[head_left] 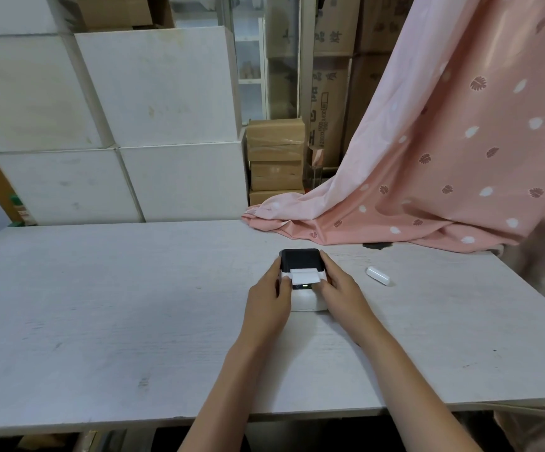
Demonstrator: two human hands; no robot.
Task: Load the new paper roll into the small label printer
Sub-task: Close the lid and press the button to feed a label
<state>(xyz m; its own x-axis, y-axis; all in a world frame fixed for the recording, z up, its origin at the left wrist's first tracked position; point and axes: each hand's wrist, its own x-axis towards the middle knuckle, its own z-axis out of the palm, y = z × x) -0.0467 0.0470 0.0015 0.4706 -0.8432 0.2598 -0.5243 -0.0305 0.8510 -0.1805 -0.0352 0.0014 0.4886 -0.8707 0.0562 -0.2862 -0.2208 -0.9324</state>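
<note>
A small label printer (301, 261) with a black lid and a white body stands on the white table (134, 305), right of its middle. A strip of white paper (305, 276) sticks out of its front slot, above a small green light. My left hand (269, 305) grips the printer's left side, thumb at the paper's left corner. My right hand (341, 293) grips the right side, thumb by the paper's right corner. The lid looks shut; the roll inside is hidden.
A small white oblong object (378, 275) lies on the table right of the printer. A pink patterned cloth (427, 190) drapes onto the table's back right. White blocks (153, 125) and cardboard boxes (276, 158) stand behind the table.
</note>
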